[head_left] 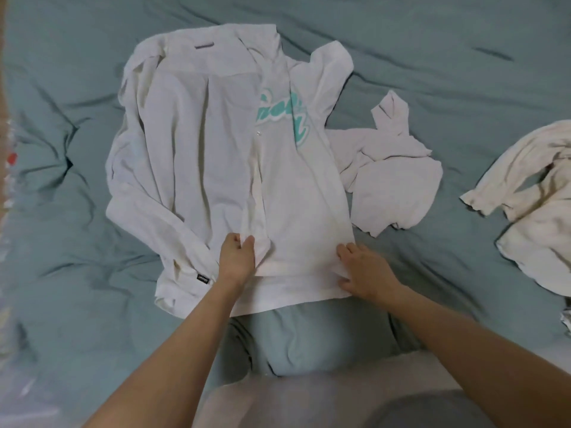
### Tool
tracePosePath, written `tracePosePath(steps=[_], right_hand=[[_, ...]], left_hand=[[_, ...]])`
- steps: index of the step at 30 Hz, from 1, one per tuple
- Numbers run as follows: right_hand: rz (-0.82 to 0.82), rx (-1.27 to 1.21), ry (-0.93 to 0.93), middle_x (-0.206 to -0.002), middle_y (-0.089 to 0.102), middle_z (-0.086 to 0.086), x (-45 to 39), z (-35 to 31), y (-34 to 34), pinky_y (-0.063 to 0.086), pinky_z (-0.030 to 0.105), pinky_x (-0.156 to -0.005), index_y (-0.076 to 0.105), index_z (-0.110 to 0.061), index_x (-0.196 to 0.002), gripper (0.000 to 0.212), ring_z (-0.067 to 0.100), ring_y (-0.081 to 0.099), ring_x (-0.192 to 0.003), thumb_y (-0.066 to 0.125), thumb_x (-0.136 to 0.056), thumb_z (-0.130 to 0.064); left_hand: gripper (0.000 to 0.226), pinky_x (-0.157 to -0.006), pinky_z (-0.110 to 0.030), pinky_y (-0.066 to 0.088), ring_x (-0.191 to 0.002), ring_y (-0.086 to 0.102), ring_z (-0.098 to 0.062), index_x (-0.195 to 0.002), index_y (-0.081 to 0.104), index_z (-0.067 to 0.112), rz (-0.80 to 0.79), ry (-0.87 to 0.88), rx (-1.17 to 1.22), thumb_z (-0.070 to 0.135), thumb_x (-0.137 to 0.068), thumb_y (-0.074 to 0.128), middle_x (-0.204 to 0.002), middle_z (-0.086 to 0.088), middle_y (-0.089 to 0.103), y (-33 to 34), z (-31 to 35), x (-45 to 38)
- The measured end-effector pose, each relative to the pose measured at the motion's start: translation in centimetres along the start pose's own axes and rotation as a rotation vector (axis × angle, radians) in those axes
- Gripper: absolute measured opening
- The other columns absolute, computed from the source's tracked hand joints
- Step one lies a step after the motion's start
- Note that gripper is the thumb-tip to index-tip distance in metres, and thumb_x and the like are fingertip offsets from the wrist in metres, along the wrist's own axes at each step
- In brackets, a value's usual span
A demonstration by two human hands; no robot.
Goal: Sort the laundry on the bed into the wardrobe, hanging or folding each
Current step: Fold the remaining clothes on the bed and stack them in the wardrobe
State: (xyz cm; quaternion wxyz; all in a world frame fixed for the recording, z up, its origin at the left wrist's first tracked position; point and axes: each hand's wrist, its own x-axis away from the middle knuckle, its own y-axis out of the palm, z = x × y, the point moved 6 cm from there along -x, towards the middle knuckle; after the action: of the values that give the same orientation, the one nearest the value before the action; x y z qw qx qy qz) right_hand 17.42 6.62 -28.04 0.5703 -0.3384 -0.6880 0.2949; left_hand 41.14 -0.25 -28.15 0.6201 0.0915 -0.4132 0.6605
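a white button shirt (197, 156) lay spread on the teal bed (432, 50), collar at the far end and hem at the near end, with one front panel folded open so that a white t-shirt (296, 186) with a turquoise print showed beside it, apparently lying on or inside the open shirt (which of the two, the view did not settle). the left hand (236, 257) was pinched shut on the near edge of the shirt's button placket, thumb and fingers closed over the cloth, probably to lift that panel or draw it straight. the right hand (361, 270) rested at the near right corner of the white t-shirt's hem, fingers spread on top and the thumb seemingly tucked under the edge, so it looked to be gripping the hem, likely to hold the cloth taut or to pull the two garments apart. to the right, touching the t-shirt's side, lay a small crumpled pale garment (392, 177), and well apart at the far right edge sat a rumpled cream garment (537, 193). everything was still on the bed and the wardrobe was out of view, so sorting seemed at an early stage. laying the shirt flat made sense as a way to see its shape before choosing between hanger and fold.
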Motion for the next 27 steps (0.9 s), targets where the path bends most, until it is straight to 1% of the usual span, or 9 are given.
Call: tracePosePath(steps=[4,8,12,14,16,18,20,24,27], right_hand=[[0.17,-0.024,0.049,-0.109,0.055,0.008,0.2,-0.8,-0.7,0.049,0.034,-0.074,0.043,-0.008,-0.123,0.036,0.026,0.058,-0.097,0.041,-0.089,0.004],[0.231,-0.105,-0.097,-0.096,0.053,0.005,1.6,-0.3,-0.6,0.048,0.034,-0.064,0.055,-0.009,-0.091,0.02,0.024,0.055,-0.084,0.05,-0.081,0.007],[0.256,0.042,-0.221,-0.076,0.055,0.001,3.0,-0.6,0.4,0.048,0.03,-0.044,0.062,-0.014,-0.067,0.024,0.019,0.056,-0.062,0.077,-0.059,0.004],[0.239,0.085,-0.228,-0.066,0.053,0.001,3.1,-0.7,0.5,0.043,0.025,-0.039,0.057,-0.014,-0.062,0.033,0.019,0.054,-0.05,0.082,-0.05,0.004],[0.215,0.121,-0.258,-0.066,0.054,0.002,3.1,-1.1,0.7,0.04,0.024,-0.041,0.056,-0.013,-0.065,0.029,0.021,0.056,-0.049,0.08,-0.057,0.001],[0.149,0.157,-0.25,-0.083,0.058,0.006,3.1,-0.9,1.1,0.044,0.031,-0.056,0.059,-0.01,-0.08,0.007,0.026,0.061,-0.068,0.065,-0.081,-0.005],[0.072,0.163,-0.217,-0.098,0.058,0.007,3.1,-0.4,1.5,0.041,0.034,-0.067,0.06,-0.009,-0.091,0.014,0.028,0.059,-0.083,0.048,-0.094,-0.012],[0.015,0.182,-0.132,-0.105,0.055,0.005,2.8,0.6,1.6,0.036,0.031,-0.065,0.061,-0.009,-0.092,0.016,0.027,0.059,-0.09,0.046,-0.094,-0.011],[-0.057,0.254,-0.002,-0.107,0.053,0.005,3.2,2.4,2.0,0.038,0.031,-0.065,0.058,-0.011,-0.092,0.014,0.027,0.061,-0.093,0.047,-0.089,-0.003]], left_hand=[[0.006,-0.085,-0.048,0.048,-0.085,0.055,-0.035,-0.09,0.046,0.012,0.101,-0.121,0.03,0.01,-0.093,0.042,-0.104,-0.029,0.059,-1.2,-1.8,-0.1],[0.028,-0.077,-0.032,0.042,-0.089,0.05,-0.025,-0.111,0.038,0.01,0.1,0.017,-0.094,0.01,-0.089,0.055,-0.093,-0.005,0.047,-1.7,-1.0,0.2],[0.059,-0.084,-0.039,0.043,-0.105,0.046,-0.026,-0.116,0.041,0.014,-0.02,0.209,-0.617,0.044,-0.075,0.072,-0.116,-0.004,0.039,1.0,-0.3,0.4],[0.07,-0.081,-0.039,0.041,-0.117,0.041,-0.029,-0.124,0.037,0.011,-0.047,0.231,-0.817,0.042,-0.073,0.073,-0.126,-0.008,0.036,2.1,-0.8,0.3],[0.063,-0.078,-0.037,0.04,-0.118,0.04,-0.031,-0.125,0.038,0.006,-0.047,0.265,-0.882,0.028,-0.076,0.071,-0.128,-0.011,0.033,2.6,-1.2,0.3],[0.046,-0.08,-0.036,0.041,-0.114,0.042,-0.032,-0.119,0.048,0.002,-0.052,0.277,-0.918,0.016,-0.079,0.064,-0.127,-0.012,0.033,2.9,-1.4,0.2],[0.026,-0.08,-0.037,0.042,-0.107,0.046,-0.032,-0.106,0.059,0.001,-0.054,0.305,-0.931,0.014,-0.083,0.057,-0.122,-0.012,0.036,2.7,-1.7,0.1],[0.015,-0.068,-0.031,0.047,-0.071,0.052,-0.021,-0.061,0.055,0.007,-0.07,0.22,-0.345,0.007,-0.076,0.059,-0.078,-0.006,0.051,0.2,-2.0,0.3],[0.018,-0.069,-0.033,0.057,-0.069,0.061,-0.025,-0.067,0.051,0.006,-0.059,-0.154,0.344,-0.002,-0.082,0.057,-0.067,-0.009,0.052,-3.1,-4.5,1.9]])
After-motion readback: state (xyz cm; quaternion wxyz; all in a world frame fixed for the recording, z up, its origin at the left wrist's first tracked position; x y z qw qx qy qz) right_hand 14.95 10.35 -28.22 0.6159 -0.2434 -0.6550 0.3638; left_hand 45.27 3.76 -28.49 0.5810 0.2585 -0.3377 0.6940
